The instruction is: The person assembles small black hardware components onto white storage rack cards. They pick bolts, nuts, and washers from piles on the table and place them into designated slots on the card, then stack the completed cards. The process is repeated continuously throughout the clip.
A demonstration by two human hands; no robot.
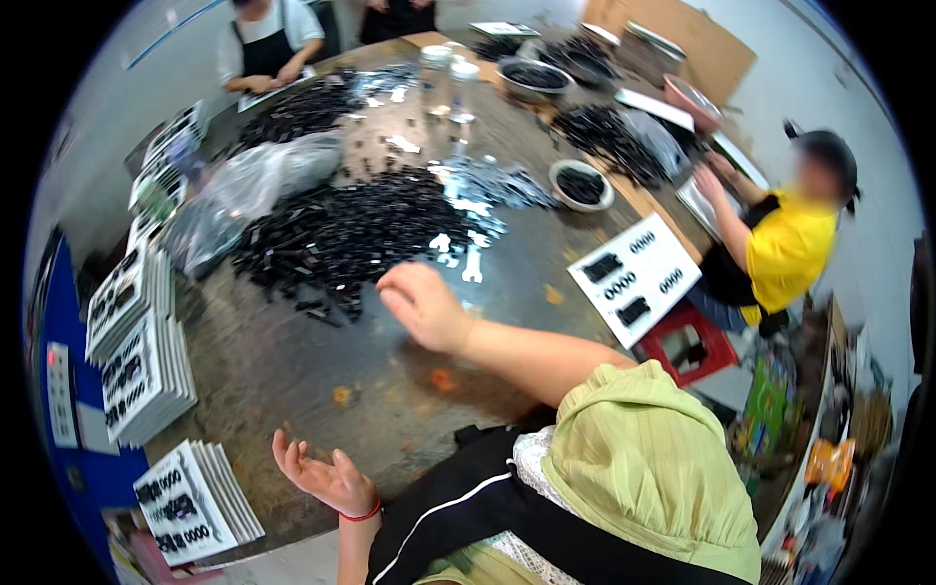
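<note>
My left hand (327, 478) is raised over the near left part of the table, palm up and fingers apart, with nothing in it. A red band circles its wrist. My right hand (424, 307) is at the near edge of a large heap of small black pieces (361, 219). Its fingers are curled together, and whatever they may hold is hidden. Just beyond it, flat silver wrench-shaped metal pieces (472, 263) lie beside the heap. A white card (624, 265) with black pieces and rows of rings lies to the right.
Stacks of similar white cards (200, 497) line the left edge. A clear plastic bag (258, 190) rests against the heap. Clear jars (463, 93) and a bowl of black pieces (582, 185) stand farther off. A co-worker in yellow (795, 249) sits at right; others work at the far side.
</note>
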